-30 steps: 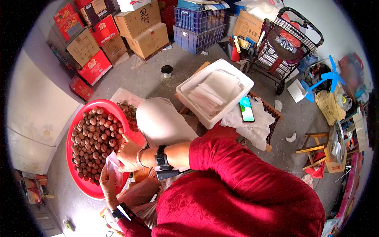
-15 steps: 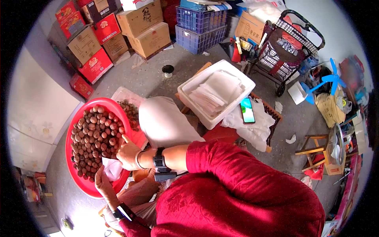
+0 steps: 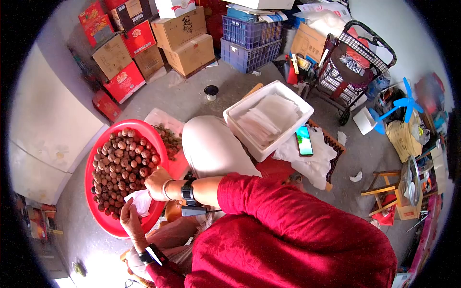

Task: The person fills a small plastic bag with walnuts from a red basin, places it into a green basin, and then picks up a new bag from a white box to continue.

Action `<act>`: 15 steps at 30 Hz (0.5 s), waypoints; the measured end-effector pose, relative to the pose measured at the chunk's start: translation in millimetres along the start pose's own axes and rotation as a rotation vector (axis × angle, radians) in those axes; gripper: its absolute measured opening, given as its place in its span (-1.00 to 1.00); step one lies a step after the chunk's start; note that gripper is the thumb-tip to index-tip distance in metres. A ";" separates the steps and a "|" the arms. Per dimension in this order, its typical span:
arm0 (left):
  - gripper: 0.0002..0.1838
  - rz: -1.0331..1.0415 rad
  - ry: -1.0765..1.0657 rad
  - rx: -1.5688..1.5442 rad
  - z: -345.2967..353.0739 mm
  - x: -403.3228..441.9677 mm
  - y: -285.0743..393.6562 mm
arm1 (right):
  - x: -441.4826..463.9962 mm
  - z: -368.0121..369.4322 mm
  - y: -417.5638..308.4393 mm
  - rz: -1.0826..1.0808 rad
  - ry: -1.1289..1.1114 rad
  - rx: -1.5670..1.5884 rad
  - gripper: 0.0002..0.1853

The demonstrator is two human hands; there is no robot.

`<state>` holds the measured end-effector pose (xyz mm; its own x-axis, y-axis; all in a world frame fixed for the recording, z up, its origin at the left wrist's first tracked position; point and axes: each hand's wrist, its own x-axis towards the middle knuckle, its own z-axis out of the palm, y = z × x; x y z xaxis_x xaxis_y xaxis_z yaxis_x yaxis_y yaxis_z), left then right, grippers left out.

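Note:
A red plastic basin (image 3: 163,144) at the left holds a pile of round brown walnuts (image 3: 120,168). Over the basin's near edge, a thin white paper bag (image 3: 141,201) is spread between my hands. My left hand (image 3: 131,219), lower in the view, pinches the bag's near side. At the bag's upper right my right hand (image 3: 157,184) is closed against its edge, beside the walnuts. The fingertips of my right hand are partly hidden. A white foam box (image 3: 305,114) with a stack of thin white sheets (image 3: 271,117) stands right of my knee.
A phone (image 3: 304,141) lies on white sheets by the foam box. Cartons (image 3: 180,31) and blue crates (image 3: 250,54) line the back. A wheeled cart (image 3: 346,72) stands at the back right, a wooden stool (image 3: 379,192) at the right. A small black-topped cup (image 3: 211,92) sits on the floor.
The view has shifted, so the room appears lower and further right. The white bag is spread flatter than a second ago, and my right hand's extended finger has curled in.

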<state>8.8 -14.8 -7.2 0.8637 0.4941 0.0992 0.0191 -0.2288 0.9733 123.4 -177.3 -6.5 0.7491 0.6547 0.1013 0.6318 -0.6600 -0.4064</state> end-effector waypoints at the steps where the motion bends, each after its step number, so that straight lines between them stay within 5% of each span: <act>1: -0.77 0.002 0.000 -0.002 0.5 0.3 0.3 | -1.4 -1.8 0.1 0.005 0.013 0.019 -0.83; 9: -0.76 -0.010 0.161 0.046 -1.8 3.3 -3.9 | 4.5 -15.4 -4.3 0.039 -0.140 -0.056 -0.79; 15: -0.73 -0.039 0.269 -0.039 -13.4 8.2 -23.0 | 24.2 -27.6 -5.8 0.002 -0.522 -0.129 -0.65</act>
<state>8.7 5.7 -26.0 0.6980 0.7079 0.1078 0.0261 -0.1756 0.9841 143.4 -167.8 23.4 0.5725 0.7279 -0.3773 0.6746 -0.6798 -0.2878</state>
